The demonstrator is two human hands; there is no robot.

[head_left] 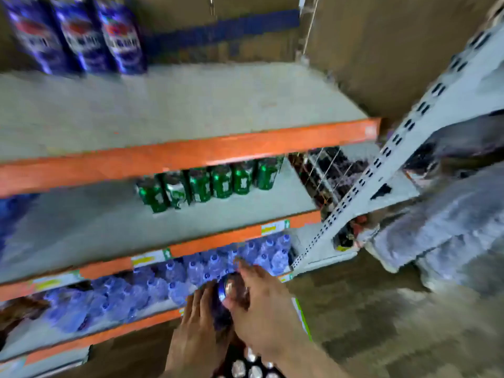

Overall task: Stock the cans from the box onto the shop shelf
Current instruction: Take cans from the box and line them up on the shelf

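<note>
Motion-blurred frame. Brown back wall (381,50) behind the racking, with a blue horizontal stripe (223,31) across it. Grey perforated upright post (403,159) runs diagonally at right, slotted in paired rows. Wire divider (309,25) stands at the top tier's right end; another wire rack (330,173) sits lower, beside the post. Floor (395,323) is dull brown-grey. Pale grey wrapped bulk (441,227) stands on the floor at right, just beside the post. Light is flat and even.
</note>
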